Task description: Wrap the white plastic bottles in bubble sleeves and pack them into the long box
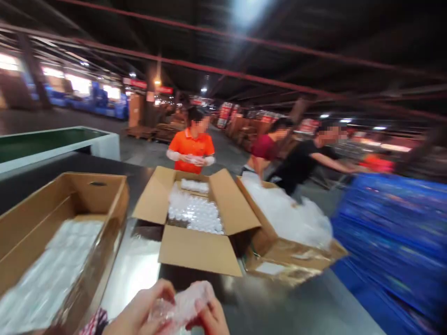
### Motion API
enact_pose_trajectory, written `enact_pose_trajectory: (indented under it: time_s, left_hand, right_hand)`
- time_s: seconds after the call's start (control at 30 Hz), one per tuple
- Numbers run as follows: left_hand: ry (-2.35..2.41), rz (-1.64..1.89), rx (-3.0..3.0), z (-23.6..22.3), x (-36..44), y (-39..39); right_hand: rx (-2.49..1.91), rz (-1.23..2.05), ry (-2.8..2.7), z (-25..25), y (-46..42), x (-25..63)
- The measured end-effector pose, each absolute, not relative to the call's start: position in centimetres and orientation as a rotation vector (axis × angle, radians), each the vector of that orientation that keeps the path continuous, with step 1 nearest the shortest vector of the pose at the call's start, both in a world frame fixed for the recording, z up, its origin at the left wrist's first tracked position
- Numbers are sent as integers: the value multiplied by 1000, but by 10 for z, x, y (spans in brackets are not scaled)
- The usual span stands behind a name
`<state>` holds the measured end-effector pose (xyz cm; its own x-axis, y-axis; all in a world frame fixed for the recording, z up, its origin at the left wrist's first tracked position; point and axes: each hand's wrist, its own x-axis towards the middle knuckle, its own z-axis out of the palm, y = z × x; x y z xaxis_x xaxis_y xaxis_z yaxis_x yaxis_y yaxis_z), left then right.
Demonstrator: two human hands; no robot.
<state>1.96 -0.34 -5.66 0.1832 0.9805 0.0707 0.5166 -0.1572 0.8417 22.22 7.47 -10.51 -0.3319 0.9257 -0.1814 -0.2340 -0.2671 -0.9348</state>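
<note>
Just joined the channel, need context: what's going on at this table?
The person's left hand and right hand hold a clear plastic-wrapped item over the metal table. Ahead, an open carton holds many small white pieces. A long box on the left holds wrapped white packs; a box on the right overflows with plastic bags. Across the table, a co-worker in orange also handles something small.

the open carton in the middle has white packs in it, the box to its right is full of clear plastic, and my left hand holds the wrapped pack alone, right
Not quite: the head view shows both hands, left and right, on the wrapped pack. The rest stands.
</note>
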Motion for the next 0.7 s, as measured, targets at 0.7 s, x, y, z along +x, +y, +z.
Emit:
enact_pose_trajectory:
  time_s: [0.7]
  left_hand:
    - [2168,1245,1222,51,-268,55]
  right_hand:
    - [-1048,1839,-1351,-22,122,78]
